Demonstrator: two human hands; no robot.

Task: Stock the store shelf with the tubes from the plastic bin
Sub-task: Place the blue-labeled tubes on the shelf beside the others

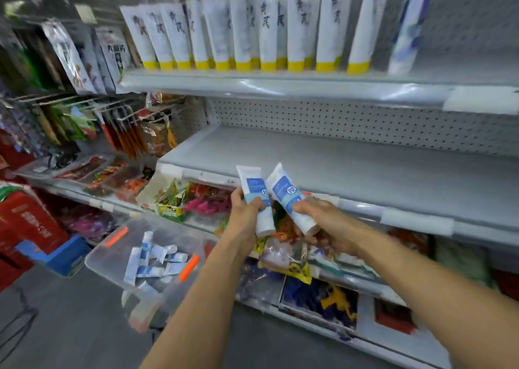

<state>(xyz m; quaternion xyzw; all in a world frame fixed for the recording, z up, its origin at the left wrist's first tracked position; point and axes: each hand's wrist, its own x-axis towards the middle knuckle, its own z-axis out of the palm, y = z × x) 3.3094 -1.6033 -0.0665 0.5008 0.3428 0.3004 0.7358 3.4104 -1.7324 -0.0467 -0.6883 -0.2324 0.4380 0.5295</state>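
The left hand point(247, 214) grips one white and blue plastic tube point(254, 188). The right hand point(323, 217) grips a second white and blue tube point(286, 191). Both are held in the air at the front edge of the grey metal shelf point(337, 160). More loose tubes point(151, 259) lie in the clear plastic bin point(106, 252) down low on the left.

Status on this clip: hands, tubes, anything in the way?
Left hand grips one tube, right hand grips a second tube. Both held up before the middle shelf, not yet placed. Loose tubes in the bin. Nothing seen blocking.
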